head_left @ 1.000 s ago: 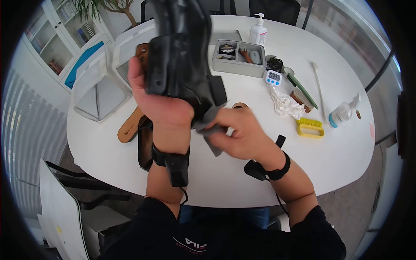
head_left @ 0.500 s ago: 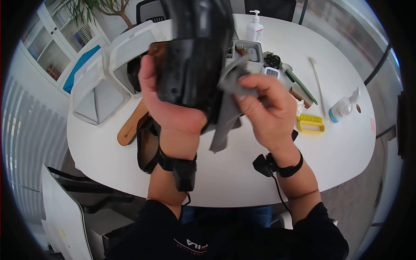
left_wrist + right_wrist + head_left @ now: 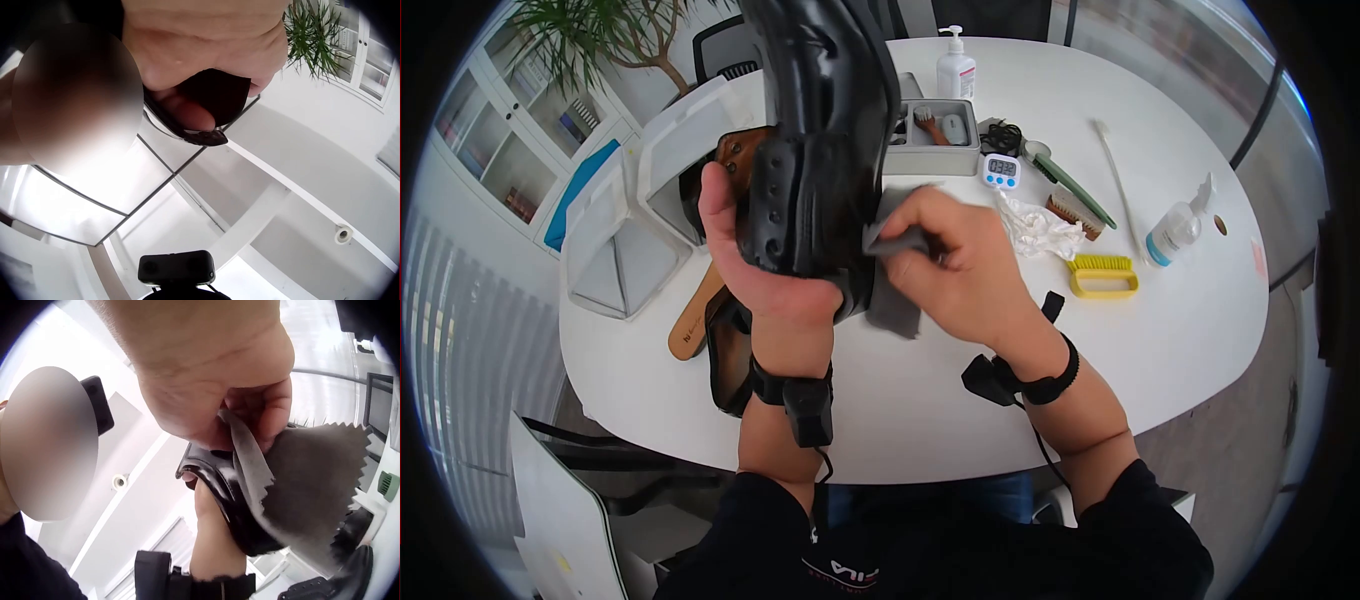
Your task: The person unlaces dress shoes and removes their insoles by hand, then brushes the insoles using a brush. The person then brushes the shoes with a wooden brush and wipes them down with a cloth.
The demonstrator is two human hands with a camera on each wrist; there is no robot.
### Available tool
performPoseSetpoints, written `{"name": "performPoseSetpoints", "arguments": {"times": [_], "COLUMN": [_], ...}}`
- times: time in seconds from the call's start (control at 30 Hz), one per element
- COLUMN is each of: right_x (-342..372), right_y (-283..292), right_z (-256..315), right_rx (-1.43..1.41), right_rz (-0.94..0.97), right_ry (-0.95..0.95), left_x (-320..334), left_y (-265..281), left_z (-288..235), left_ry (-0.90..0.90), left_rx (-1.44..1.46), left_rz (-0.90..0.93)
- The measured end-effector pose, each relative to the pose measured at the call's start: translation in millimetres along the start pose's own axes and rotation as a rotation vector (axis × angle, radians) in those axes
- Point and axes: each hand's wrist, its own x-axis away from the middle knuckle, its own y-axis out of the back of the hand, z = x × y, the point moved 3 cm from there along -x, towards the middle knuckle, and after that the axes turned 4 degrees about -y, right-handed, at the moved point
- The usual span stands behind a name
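A glossy black leather shoe (image 3: 825,150) with lace holes is held up by the left hand (image 3: 775,295), whose thumb shows along the shoe's left side; in the left wrist view the fingers (image 3: 190,115) are tucked inside its opening. Between thumb and fingers the right hand (image 3: 960,265) pinches a grey cloth (image 3: 895,300) against the shoe's right side. The right wrist view shows the cloth (image 3: 312,481) with zigzag edges, draped beside the shoe's dark rim (image 3: 231,500).
Another black shoe (image 3: 728,365) and a wooden piece (image 3: 695,320) lie at the left, near clear boxes (image 3: 625,250). Rightward are a grey tin (image 3: 940,160), timer (image 3: 1001,172), white crumpled cloth (image 3: 1040,230), yellow brush (image 3: 1104,278), green-handled brush (image 3: 1080,190) and spray bottle (image 3: 1172,235).
The right hand and cloth rose away from the shoe's lower part, then came down and left against its side. The left hand still holds the shoe, which shifted right and then back left.
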Motion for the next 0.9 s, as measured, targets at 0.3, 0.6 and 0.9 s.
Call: {"name": "performPoseSetpoints", "arguments": {"times": [0.3,0.6,0.9], "right_x": [-1.7,-7.0,-6.1], "right_y": [36.0,18.2,49.5], "right_z": [4.9,-3.6,8.4], "right_rx": [-0.150,0.210,-0.262], "right_rz": [-0.282,0.224,-0.433], "right_ry": [0.119,-0.150,0.188], "left_x": [8.6,-2.0,9.1], "left_y": [1.3,1.3,-11.1], "left_z": [42.0,20.0,55.6], "left_ry": [0.129,0.128,0.216], "left_rx": [0.158,0.158,0.121], "left_rz": [0.025,0.109,-0.069]}}
